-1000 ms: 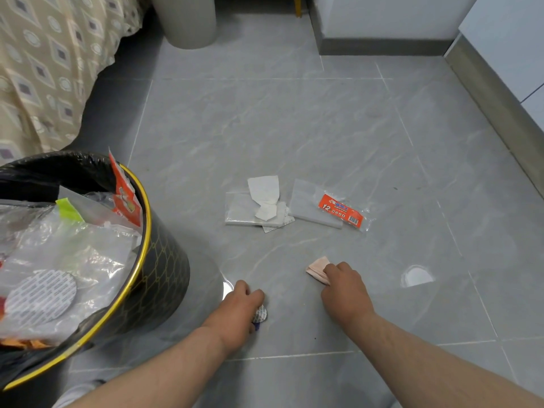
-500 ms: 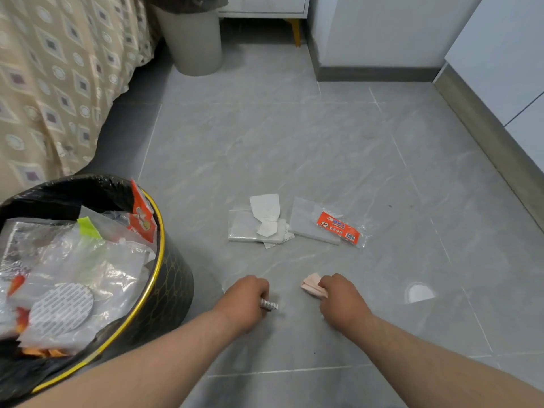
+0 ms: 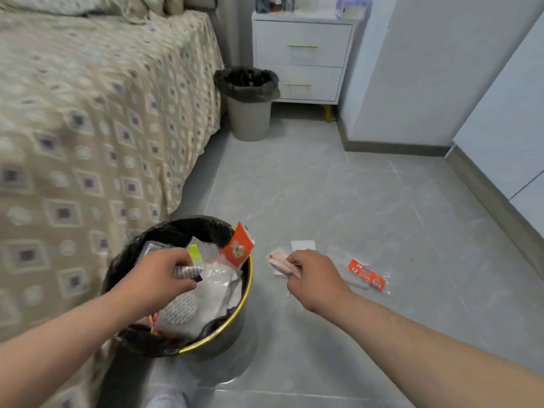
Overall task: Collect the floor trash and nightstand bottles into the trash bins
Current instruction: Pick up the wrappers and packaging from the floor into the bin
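L grip clenches crumpled silvery wrapper over black bin; R grip pinches pink paper.

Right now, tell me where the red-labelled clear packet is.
Head view, lower right: the red-labelled packet lies on the floor, just right of the right hand.

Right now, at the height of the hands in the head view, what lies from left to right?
Bedspread, left hand gripping a small wrapper, pink paper pinched by the right hand, red-labelled packet.
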`<state>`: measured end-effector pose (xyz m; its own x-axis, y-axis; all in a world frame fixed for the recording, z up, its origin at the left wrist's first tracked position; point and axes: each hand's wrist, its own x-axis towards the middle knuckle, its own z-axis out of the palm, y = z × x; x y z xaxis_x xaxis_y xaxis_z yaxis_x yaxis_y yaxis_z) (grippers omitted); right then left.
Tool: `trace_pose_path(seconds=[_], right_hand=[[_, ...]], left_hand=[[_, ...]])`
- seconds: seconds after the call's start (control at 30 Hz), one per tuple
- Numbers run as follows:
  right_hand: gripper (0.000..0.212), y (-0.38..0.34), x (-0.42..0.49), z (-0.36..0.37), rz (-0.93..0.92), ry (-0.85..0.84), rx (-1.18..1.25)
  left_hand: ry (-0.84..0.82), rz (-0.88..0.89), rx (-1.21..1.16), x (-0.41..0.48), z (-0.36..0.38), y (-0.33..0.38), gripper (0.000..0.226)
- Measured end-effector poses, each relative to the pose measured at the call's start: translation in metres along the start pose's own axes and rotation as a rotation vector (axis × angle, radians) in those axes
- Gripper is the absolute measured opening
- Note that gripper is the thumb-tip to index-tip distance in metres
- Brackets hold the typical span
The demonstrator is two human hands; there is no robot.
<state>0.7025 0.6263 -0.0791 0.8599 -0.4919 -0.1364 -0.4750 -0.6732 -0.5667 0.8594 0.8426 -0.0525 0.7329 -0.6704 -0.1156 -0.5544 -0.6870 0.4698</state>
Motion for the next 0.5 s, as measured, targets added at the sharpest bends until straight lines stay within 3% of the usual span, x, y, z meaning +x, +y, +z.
trace_pose_path(seconds=[0.07, 0.17, 0.27, 0.37, 0.5], right_hand=[[0.020, -0.028, 0.005, 0.002, -0.032, 0.006, 0.002], [0.019, -0.058, 0.011, 0.010, -0.034, 0.001, 0.075], [0.020, -0.073, 0.017, 0.020, -0.021, 0.019, 0.138], [0.020, -0.084, 0.019, 0.025, -0.036, 0.000, 0.144], [0.022, -0.096, 0.020, 0.027, -0.053, 0.000, 0.140]], left_hand=[[0.075, -0.093, -0.026, -0.005, 0.005, -0.030, 0.027], [0.039, -0.109, -0.005, -0.004, 0.030, -0.053, 0.020], [-0.033, -0.056, 0.001, 0.001, 0.044, -0.057, 0.049], [0.003, 0.043, 0.074, -0.003, 0.029, -0.061, 0.075], [0.142, 0.079, 0.288, -0.030, 0.020, -0.078, 0.080]])
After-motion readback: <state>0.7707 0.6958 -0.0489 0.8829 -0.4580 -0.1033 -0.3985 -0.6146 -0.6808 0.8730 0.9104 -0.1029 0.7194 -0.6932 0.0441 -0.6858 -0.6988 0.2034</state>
